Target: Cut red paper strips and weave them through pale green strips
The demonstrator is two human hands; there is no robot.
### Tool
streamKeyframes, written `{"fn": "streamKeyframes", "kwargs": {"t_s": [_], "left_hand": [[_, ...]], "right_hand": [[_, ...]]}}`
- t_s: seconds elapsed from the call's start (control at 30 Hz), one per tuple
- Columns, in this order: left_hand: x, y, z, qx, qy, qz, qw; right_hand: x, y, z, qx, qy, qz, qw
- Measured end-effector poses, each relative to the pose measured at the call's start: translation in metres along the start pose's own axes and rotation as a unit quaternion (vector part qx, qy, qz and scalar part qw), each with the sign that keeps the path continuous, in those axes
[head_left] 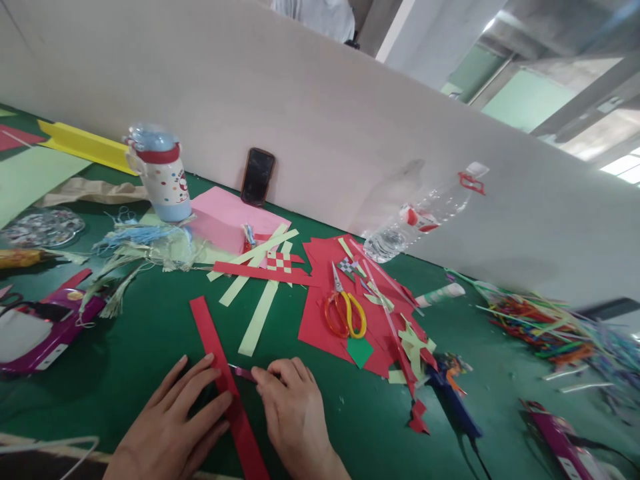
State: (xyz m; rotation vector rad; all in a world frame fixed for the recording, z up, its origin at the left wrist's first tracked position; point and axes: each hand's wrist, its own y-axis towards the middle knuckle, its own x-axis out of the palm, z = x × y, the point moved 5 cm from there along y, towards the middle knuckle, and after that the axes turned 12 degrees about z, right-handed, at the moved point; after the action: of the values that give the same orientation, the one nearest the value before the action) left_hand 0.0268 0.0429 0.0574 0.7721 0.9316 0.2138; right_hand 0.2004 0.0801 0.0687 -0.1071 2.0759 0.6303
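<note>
My left hand (180, 413) lies with its fingers spread, the fingertips pressing on a long red paper strip (203, 317) against the green table. In my right hand (297, 407) is a slim purple craft knife (243, 373), pinched between thumb and fingers. Its metal tip touches or nearly touches the strip's right edge; I cannot tell which. Beyond my hands, pale green paper strips (257, 320) lie across one another beside a red and white woven paper check (279, 261). Scissors with red and yellow handles (345, 310) rest on red paper sheets (316, 320).
A water bottle (420, 220) leans against the partition (320, 127), as does a phone (258, 177). A cartoon flask (163, 180) stands back left. Purple devices (60, 330) lie at both sides, and a blue glue gun (457, 403) with a cord lies to the right.
</note>
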Motion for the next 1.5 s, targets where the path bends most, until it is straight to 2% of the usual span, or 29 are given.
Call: {"fn": "streamKeyframes", "kwargs": {"t_s": [0.1,0.27,0.43,0.8,1.5], "left_hand": [[-0.002,0.000,-0.001,0.012,0.005,-0.005,1.000],[-0.004,-0.007,-0.003,0.113,0.048,-0.043,0.992],[-0.002,-0.013,-0.009,0.083,0.070,-0.051,0.993],[0.001,-0.013,-0.011,0.108,0.092,-0.063,0.988],[0.001,-0.015,-0.013,0.099,0.093,-0.070,0.988]], "right_hand": [[-0.002,0.000,0.001,-0.003,0.000,0.000,1.000],[-0.006,-0.004,0.001,-0.011,0.014,-0.006,1.000],[-0.009,-0.007,0.002,-0.017,0.014,-0.003,1.000],[-0.004,-0.008,-0.002,-0.011,-0.002,0.007,1.000],[-0.001,-0.002,-0.003,-0.010,-0.008,0.003,1.000]]}}
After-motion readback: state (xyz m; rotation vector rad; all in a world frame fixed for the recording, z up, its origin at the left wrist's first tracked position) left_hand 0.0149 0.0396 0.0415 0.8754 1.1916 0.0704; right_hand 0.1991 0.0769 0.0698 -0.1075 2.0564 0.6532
